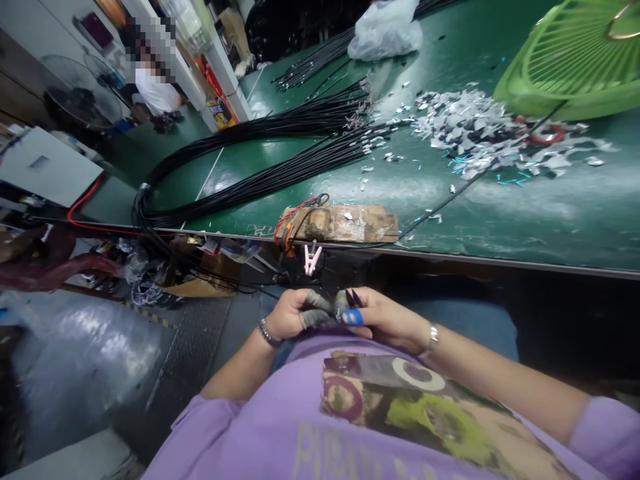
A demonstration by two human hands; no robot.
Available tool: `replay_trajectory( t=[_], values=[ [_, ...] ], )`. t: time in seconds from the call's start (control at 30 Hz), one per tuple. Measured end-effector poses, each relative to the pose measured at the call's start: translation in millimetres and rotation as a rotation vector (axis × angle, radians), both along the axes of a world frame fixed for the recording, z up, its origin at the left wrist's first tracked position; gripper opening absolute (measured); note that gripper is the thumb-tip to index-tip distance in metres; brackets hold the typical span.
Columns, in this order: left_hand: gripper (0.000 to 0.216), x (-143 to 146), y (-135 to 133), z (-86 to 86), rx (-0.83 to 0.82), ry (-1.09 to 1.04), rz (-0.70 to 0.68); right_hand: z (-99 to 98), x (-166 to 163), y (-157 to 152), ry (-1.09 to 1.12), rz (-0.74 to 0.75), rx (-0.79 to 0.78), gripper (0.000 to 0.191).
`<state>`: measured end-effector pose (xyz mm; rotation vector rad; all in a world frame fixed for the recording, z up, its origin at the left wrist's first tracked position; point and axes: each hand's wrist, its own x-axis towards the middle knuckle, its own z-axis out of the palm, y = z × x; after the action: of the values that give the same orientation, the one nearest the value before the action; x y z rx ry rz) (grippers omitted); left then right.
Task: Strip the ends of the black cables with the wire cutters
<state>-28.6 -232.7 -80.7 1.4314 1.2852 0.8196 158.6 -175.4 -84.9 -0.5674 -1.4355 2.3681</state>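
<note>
My left hand is closed in a pinch in front of my body, with grey tape around its thumb and finger. A thin black cable runs up to it from the left. My right hand meets it fingertip to fingertip, also pinching, with blue tape on the thumb and grey tape on a finger. Tiny bare wire ends seem to show between the fingertips. Two dark pointed shapes stick up by the right fingers; I cannot tell what they are.
On the green bench lie a looped bundle of black cables, a heap of foil scraps and a wooden block. A pink clip hangs at the bench edge. A green fan stands right; a person sits far left.
</note>
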Motion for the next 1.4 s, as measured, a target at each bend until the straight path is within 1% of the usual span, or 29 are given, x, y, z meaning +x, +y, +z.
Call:
replay_trajectory(
  t=[0.03, 0.07, 0.1, 0.17, 0.2, 0.23, 0.27, 0.33, 0.4, 0.43, 0.47, 0.5, 0.53, 0.57, 0.67, 0.7, 0.73, 0.77, 0.8, 0.9, 1.0, 1.1, 1.13, 1.17, 1.23, 1.3, 1.33, 1.37, 1.4],
  values=[
    [0.055, 2.9, 2.6, -3.5, -0.082, -0.122, 0.055, -1.8, -3.5, -2.0, 0.055, -0.032, -0.147, 0.038],
    [0.058, 5.8, 4.9, -6.8, -0.15, -0.201, 0.105, -3.9, -6.6, -3.3, 0.089, -0.067, -0.246, 0.041],
    [0.059, 8.6, 6.7, -9.6, -0.186, -0.24, 0.147, -6.1, -9.0, -3.6, 0.103, -0.089, -0.294, 0.042],
    [0.055, 12.8, 8.2, -12.1, -0.215, -0.222, 0.189, -10.1, -11.1, -1.6, 0.066, -0.142, -0.28, 0.041],
    [0.05, 14.4, 7.8, -11.9, -0.206, -0.174, 0.202, -11.6, -11.0, 0.4, 0.014, -0.184, -0.216, 0.039],
    [0.043, 15.8, 6.7, -10.9, -0.186, -0.107, 0.209, -12.6, -10.2, 2.6, -0.056, -0.231, -0.108, 0.036],
    [0.035, 17.2, 5.2, -9.3, -0.157, -0.022, 0.212, -13.1, -9.2, 4.8, -0.143, -0.279, 0.049, 0.032],
    [0.02, 20.0, 1.7, -5.7, -0.074, 0.189, 0.203, -12.9, -7.2, 8.1, -0.345, -0.345, 0.47, 0.022],
    [0.008, 22.2, -0.5, -2.8, 0.001, 0.406, 0.176, -11.2, -6.1, 9.8, -0.515, -0.345, 0.861, 0.012],
    [0.004, 22.4, -0.7, -1.8, 0.026, 0.485, 0.172, -10.0, -6.0, 10.2, -0.566, -0.339, 0.978, 0.01],
    [0.003, 21.7, -0.3, -1.2, 0.04, 0.524, 0.177, -8.8, -6.1, 10.6, -0.585, -0.336, 1.025, 0.01],
    [0.004, 20.2, 0.5, -0.9, 0.036, 0.508, 0.188, -7.7, -6.4, 10.9, -0.564, -0.324, 0.996, 0.011],
    [0.009, 17.9, 1.6, -0.8, 0.008, 0.437, 0.191, -6.8, -6.7, 10.9, -0.509, -0.305, 0.897, 0.013],
    [0.017, 15.0, 2.9, -0.9, -0.042, 0.325, 0.177, -6.3, -7.1, 10.7, -0.429, -0.282, 0.742, 0.017],
    [0.044, 7.5, 6.0, -1.3, -0.237, -0.04, 0.081, -7.8, -9.1, 7.9, -0.158, -0.211, 0.172, 0.033],
    [0.05, 6.5, 6.7, -1.4, -0.275, -0.104, 0.074, -9.2, -9.8, 6.8, -0.105, -0.217, 0.048, 0.036],
    [0.052, 6.6, 7.1, -1.5, -0.288, -0.132, 0.091, -11.0, -10.3, 6.2, -0.087, -0.238, -0.02, 0.038],
    [0.053, 7.8, 7.3, -1.7, -0.284, -0.133, 0.127, -13.0, -10.5, 6.1, -0.104, -0.276, -0.031, 0.039],
    [0.052, 9.7, 7.3, -2.0, -0.272, -0.118, 0.168, -15.0, -10.3, 6.7, -0.138, -0.318, 0.01, 0.038],
    [0.048, 17.0, 6.6, -3.3, -0.237, -0.062, 0.239, -18.8, -7.4, 11.0, -0.252, -0.398, 0.304, 0.03],
    [0.045, 20.1, 5.3, -3.7, -0.21, -0.021, 0.233, -16.8, -2.9, 14.1, -0.345, -0.346, 0.586, 0.021],
    [0.043, 15.9, 3.8, -1.2, -0.17, 0.03, 0.193, -9.0, 1.0, 12.7, -0.4, -0.289, 0.779, 0.018],
    [0.043, 13.2, 3.3, 0.3, -0.171, 0.034, 0.167, -6.1, 2.0, 11.3, -0.383, -0.263, 0.782, 0.02],
    [0.045, 10.1, 2.9, 2.0, -0.19, 0.018, 0.127, -3.5, 2.7, 9.5, -0.347, -0.221, 0.728, 0.02],
    [0.05, 4.4, 2.5, 5.5, -0.27, -0.069, 0.012, -0.2, 2.8, 5.8, -0.232, -0.122, 0.484, 0.023],
    [0.054, 1.7, 2.9, 7.5, -0.337, -0.145, -0.074, -0.2, 1.2, 3.7, -0.134, -0.074, 0.233, 0.027],
    [0.053, 2.0, 3.5, 7.5, -0.336, -0.141, -0.071, -1.4, 0.0, 3.9, -0.12, -0.096, 0.185, 0.029],
    [0.051, 3.3, 4.2, 6.8, -0.307, -0.103, -0.031, -3.3, -1.3, 5.2, -0.143, -0.142, 0.213, 0.029],
    [0.048, 5.5, 5.0, 5.6, -0.264, -0.044, 0.025, -6.0, -2.5, 7.6, -0.184, -0.187, 0.309, 0.029]
  ],
)
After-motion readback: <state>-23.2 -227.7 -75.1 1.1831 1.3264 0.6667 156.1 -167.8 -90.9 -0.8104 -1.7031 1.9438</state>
